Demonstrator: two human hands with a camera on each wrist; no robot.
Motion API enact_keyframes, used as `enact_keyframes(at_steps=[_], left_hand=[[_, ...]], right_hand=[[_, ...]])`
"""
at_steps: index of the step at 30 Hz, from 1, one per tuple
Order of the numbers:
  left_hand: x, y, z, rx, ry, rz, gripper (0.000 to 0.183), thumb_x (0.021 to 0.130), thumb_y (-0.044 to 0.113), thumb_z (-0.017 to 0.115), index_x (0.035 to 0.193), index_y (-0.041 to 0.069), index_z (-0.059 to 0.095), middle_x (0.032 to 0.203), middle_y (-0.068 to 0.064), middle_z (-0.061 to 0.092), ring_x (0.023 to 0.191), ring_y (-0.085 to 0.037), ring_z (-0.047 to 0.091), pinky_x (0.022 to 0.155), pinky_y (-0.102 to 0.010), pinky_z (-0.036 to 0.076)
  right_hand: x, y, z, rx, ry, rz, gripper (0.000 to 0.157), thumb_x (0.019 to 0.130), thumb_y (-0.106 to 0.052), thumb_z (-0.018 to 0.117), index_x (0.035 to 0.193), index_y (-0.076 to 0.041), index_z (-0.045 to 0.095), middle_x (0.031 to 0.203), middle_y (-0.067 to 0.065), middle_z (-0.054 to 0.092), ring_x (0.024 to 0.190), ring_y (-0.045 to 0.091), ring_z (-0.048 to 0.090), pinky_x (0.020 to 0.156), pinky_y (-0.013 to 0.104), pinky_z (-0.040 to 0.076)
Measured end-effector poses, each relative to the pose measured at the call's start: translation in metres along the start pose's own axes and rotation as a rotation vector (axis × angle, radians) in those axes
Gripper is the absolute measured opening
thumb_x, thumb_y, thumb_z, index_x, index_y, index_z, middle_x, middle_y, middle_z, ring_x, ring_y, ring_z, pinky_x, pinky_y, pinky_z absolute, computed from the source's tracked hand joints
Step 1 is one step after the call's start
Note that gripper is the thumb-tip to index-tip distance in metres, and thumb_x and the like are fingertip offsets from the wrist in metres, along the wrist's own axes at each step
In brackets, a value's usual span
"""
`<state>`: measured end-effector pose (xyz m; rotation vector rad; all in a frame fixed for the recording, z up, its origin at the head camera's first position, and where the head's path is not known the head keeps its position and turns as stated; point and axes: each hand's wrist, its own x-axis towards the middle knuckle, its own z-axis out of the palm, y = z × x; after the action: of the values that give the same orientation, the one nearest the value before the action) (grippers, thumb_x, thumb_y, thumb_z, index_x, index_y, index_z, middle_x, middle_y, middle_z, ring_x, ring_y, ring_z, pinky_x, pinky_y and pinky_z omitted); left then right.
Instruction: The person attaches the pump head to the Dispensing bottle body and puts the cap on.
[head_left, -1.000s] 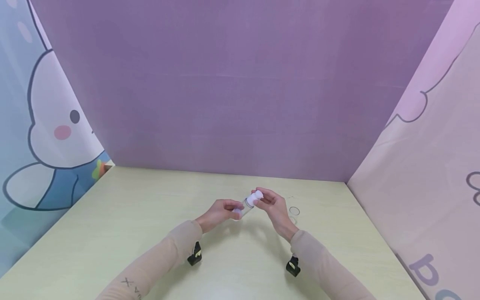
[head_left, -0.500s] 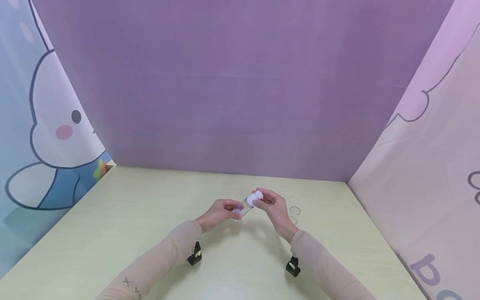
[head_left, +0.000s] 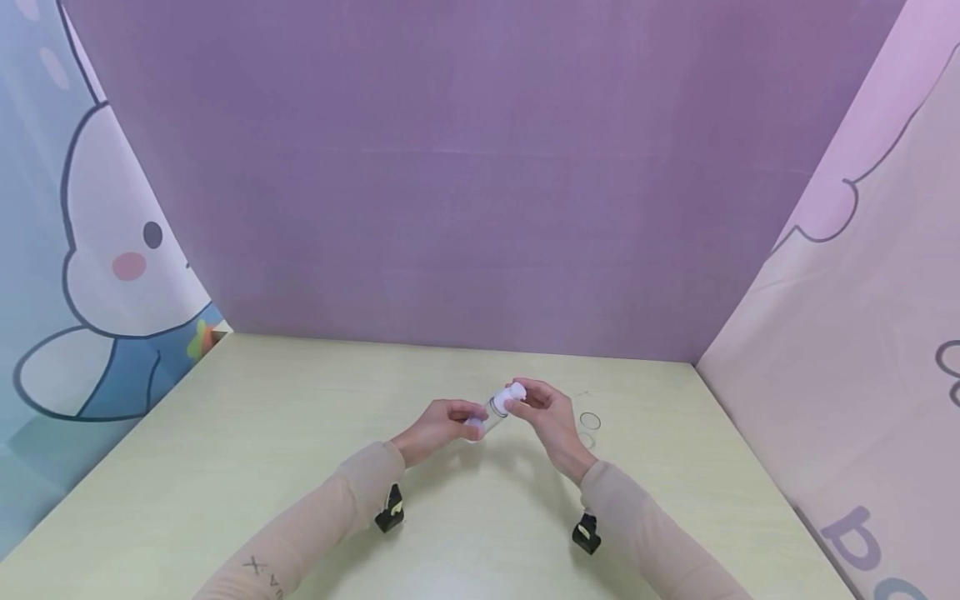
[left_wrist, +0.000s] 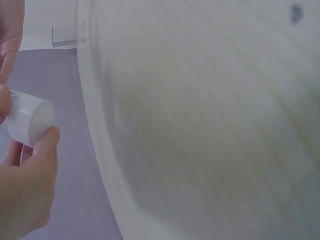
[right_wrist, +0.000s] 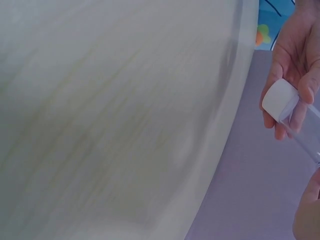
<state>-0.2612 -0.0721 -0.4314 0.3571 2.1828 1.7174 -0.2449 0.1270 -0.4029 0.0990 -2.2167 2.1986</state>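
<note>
**a clear bottle (head_left: 492, 418) tilted between two hands**

the clear bottle is held up above the worktop (head_left: 247, 450), with its long axis slanting from a lower left end to a higher right end. that slant seems the relation that matters most: each hand has its own end, so neither is plainly nearer.

at the low end, the left hand (head_left: 437, 428) grips the white cap (right_wrist: 279, 99), thumb on one side and fingers on the other. the cap appears to meet the clear wall, though whether it is fully seated cannot be told. at the high end, the right hand (head_left: 552, 422) pinches the white top (head_left: 511, 397), just past a dark band. the bottle lies to the right of the left hand and to the left of the right hand.

farther out, a clear cup (left_wrist: 68, 35) stands upright on the worktop, near the right wrist and apart from the bottle. beyond that, a purple backdrop (head_left: 465, 183) rises behind the worktop's far edge.
</note>
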Motion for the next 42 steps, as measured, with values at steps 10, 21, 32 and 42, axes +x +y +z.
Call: enact_keyframes(at_steps=[10, 21, 32, 42], left_hand=[[-0.0012, 0.0016, 0.0003, 0.008, 0.000, 0.002, 0.034, 0.083, 0.017, 0.067, 0.115, 0.011, 0.062, 0.121, -0.008, 0.060, 0.110, -0.022, 0.054, 0.096, -0.043, 0.042], [-0.0004, 0.0025, 0.0020, 0.009, 0.002, 0.001, 0.036, 0.081, 0.017, 0.069, 0.116, 0.009, 0.062, 0.120, -0.009, 0.061, 0.108, -0.021, 0.055, 0.094, -0.041, 0.043], [-0.0004, 0.0049, 0.0025, 0.009, 0.006, -0.008, 0.035, 0.081, 0.015, 0.068, 0.116, 0.009, 0.062, 0.120, -0.010, 0.061, 0.108, -0.021, 0.055, 0.093, -0.041, 0.043], [-0.0002, 0.0021, 0.0025, 0.015, 0.020, -0.017, 0.036, 0.082, 0.014, 0.067, 0.118, 0.009, 0.061, 0.122, -0.011, 0.060, 0.112, -0.024, 0.054, 0.094, -0.042, 0.044]], right_hand=[[-0.0005, -0.0001, 0.0013, -0.028, 0.040, 0.015, 0.040, 0.076, -0.011, 0.074, 0.113, -0.006, 0.061, 0.104, 0.002, 0.066, 0.092, 0.010, 0.060, 0.086, 0.028, 0.048], [-0.0009, 0.0001, -0.0003, -0.016, 0.043, 0.027, 0.039, 0.075, -0.009, 0.074, 0.111, -0.005, 0.060, 0.102, 0.002, 0.065, 0.093, 0.012, 0.059, 0.086, 0.028, 0.048], [0.0000, 0.0011, -0.0009, -0.025, 0.040, 0.013, 0.040, 0.075, -0.010, 0.074, 0.112, -0.006, 0.061, 0.104, 0.004, 0.064, 0.091, 0.011, 0.059, 0.085, 0.028, 0.049], [-0.0033, 0.0027, -0.0036, 0.136, -0.134, -0.078, 0.052, 0.081, 0.000, 0.064, 0.130, 0.001, 0.047, 0.132, 0.015, 0.051, 0.111, 0.008, 0.056, 0.091, 0.024, 0.046]])
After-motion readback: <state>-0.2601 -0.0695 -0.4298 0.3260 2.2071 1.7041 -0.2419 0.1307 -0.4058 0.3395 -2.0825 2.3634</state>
